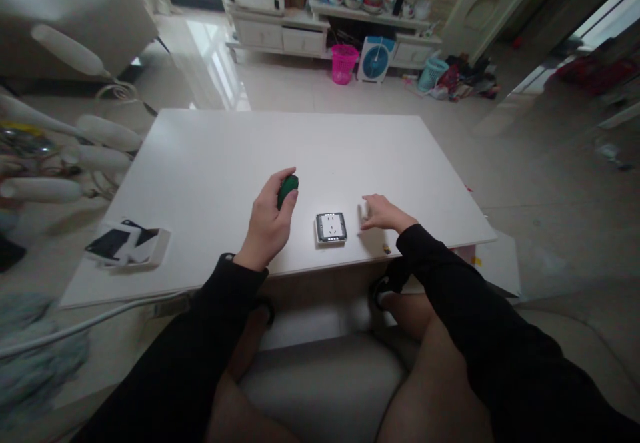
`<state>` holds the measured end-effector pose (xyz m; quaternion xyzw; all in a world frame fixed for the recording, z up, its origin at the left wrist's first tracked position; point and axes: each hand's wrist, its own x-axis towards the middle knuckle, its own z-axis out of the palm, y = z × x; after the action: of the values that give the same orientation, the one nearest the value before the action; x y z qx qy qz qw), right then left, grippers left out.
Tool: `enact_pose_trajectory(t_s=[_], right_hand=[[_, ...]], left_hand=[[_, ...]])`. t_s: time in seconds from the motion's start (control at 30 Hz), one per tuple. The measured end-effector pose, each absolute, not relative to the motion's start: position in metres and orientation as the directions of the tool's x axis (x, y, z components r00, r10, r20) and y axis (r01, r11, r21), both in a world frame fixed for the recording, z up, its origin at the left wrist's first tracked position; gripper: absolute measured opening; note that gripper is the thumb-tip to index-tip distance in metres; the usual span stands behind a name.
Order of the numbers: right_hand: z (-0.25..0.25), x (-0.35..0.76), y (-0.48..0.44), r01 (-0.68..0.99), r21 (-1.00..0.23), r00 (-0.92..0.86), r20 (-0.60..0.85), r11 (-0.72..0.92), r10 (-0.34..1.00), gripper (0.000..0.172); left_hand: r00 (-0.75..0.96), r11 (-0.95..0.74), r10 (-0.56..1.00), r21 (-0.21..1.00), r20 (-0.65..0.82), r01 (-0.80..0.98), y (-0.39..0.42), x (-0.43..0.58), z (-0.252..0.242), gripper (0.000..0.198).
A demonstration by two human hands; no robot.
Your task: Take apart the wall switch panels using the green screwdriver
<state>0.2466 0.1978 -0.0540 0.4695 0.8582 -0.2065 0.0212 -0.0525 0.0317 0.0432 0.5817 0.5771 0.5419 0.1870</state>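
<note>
The socket [331, 227] lies flat on the tabletop [300, 143] near its front edge, between the two hands and touching neither: the left hand [267, 219] is just beside it on one side, the right hand [383, 215] near it on the other. It is one square plate, white in the face with dark slots and a grey rim. The left hand is clenched around one green tool [288, 188], whose rounded dark-green end shows above the thumb and fingers; the rest is hidden in the fist, so what kind of tool it is cannot be told. The right hand is released, palm down, fingertips resting on the tabletop. One tiny yellowish bit [386, 249] lies by the right wrist. Well apart, at the left front corner, sits one opened black-and-white box [129, 244].
</note>
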Motion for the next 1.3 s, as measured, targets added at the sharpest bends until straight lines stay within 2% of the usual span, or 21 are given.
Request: enact_pose_trajectory(t_s=[0.1,0.27,0.33,0.4,0.47,0.5,0.53,0.63,0.67,0.73,0.83,0.93,1.17,1.3], right_hand=[[-0.057,0.27,0.209,0.895,-0.198,-0.442,-0.288,0.399,0.849,0.083],[-0.062,0.279,0.208,0.914,-0.123,-0.406,-0.272,0.386,0.873,0.066],[-0.061,0.275,0.204,0.926,-0.101,-0.376,-0.268,0.363,0.887,0.066],[-0.058,0.271,0.201,0.943,-0.102,-0.333,-0.272,0.317,0.903,0.074],[-0.053,0.267,0.199,0.946,-0.16,-0.318,-0.279,0.283,0.906,0.083],[-0.049,0.265,0.2,0.941,-0.212,-0.318,-0.284,0.265,0.905,0.08],[-0.045,0.264,0.2,0.931,-0.271,-0.32,-0.29,0.244,0.902,0.07],[-0.027,0.258,0.203,0.896,-0.409,-0.32,-0.325,0.173,0.89,0.026],[-0.02,0.255,0.203,0.882,-0.447,-0.321,-0.336,0.15,0.885,0.018],[-0.006,0.249,0.202,0.823,-0.562,-0.322,-0.335,0.087,0.886,0.012],[0.013,0.238,0.191,0.658,-0.753,-0.327,-0.258,0.023,0.909,0.01],[0.028,0.224,0.174,0.525,-0.85,-0.369,-0.19,0.035,0.91,0.014],[0.041,0.196,0.134,0.352,-0.935,-0.508,-0.227,-0.04,0.831,0.031],[0.045,0.187,0.122,0.273,-0.959,-0.532,-0.215,-0.074,0.819,0.033]], left_hand=[[-0.214,-0.243,0.893,0.824,0.396,0.513,0.032,-0.054,0.04,0.035],[-0.212,-0.171,0.917,0.814,0.337,0.555,0.034,-0.056,0.031,0.031],[-0.223,-0.158,0.918,0.819,0.328,0.552,0.035,-0.057,0.028,0.028],[-0.23,-0.157,0.917,0.824,0.326,0.544,0.035,-0.057,0.027,0.025],[-0.24,-0.145,0.917,0.829,0.318,0.541,0.036,-0.056,0.028,0.021],[-0.249,-0.131,0.918,0.829,0.309,0.544,0.035,-0.056,0.029,0.02],[-0.261,-0.112,0.918,0.827,0.298,0.551,0.035,-0.056,0.03,0.02],[-0.31,-0.027,0.92,0.828,0.24,0.56,0.034,-0.055,0.033,0.021],[-0.326,-0.002,0.92,0.833,0.219,0.553,0.034,-0.055,0.034,0.022],[-0.354,0.032,0.917,0.85,0.184,0.526,0.035,-0.055,0.034,0.02],[-0.37,0.085,0.925,0.894,0.093,0.439,0.035,-0.053,0.036,0.012],[-0.32,0.136,0.947,0.949,-0.041,0.283,0.034,-0.046,0.041,0.01],[-0.132,0.315,0.943,0.947,-0.305,0.069,0.027,-0.027,0.048,0.02],[-0.067,0.332,0.942,0.941,-0.328,0.058,0.025,-0.02,0.049,0.023]])
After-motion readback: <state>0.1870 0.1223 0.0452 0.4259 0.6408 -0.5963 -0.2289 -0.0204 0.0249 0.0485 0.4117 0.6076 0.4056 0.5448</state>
